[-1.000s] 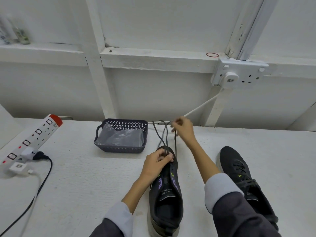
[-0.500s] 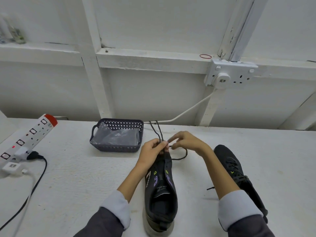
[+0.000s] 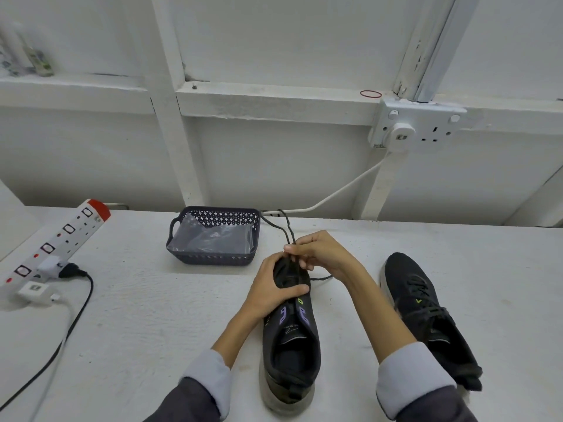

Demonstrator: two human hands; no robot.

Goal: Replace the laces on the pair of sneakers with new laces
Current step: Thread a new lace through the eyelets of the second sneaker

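Observation:
A black sneaker (image 3: 291, 345) with purple and green eyelet loops lies on the white table, toe pointing away from me. My left hand (image 3: 274, 287) grips its forefoot, thumb across the top. My right hand (image 3: 320, 254) pinches a dark lace (image 3: 285, 228) just above the toe. The lace's two strands run back toward the wall, and another stretch (image 3: 321, 278) trails to the right of the shoe. The second black sneaker (image 3: 426, 315), laced, lies to the right.
A dark plastic basket (image 3: 213, 260) lined with clear plastic stands behind the shoe. A white power strip (image 3: 54, 242) with plugs and a black cable (image 3: 61, 339) lies at the left. A wall socket (image 3: 420, 129) and its white cable are on the wall behind.
My right hand came back from its far reach to the shoe's toe. My left hand slid from pinching the lace at the toe to gripping the forefoot. The view shifted slightly.

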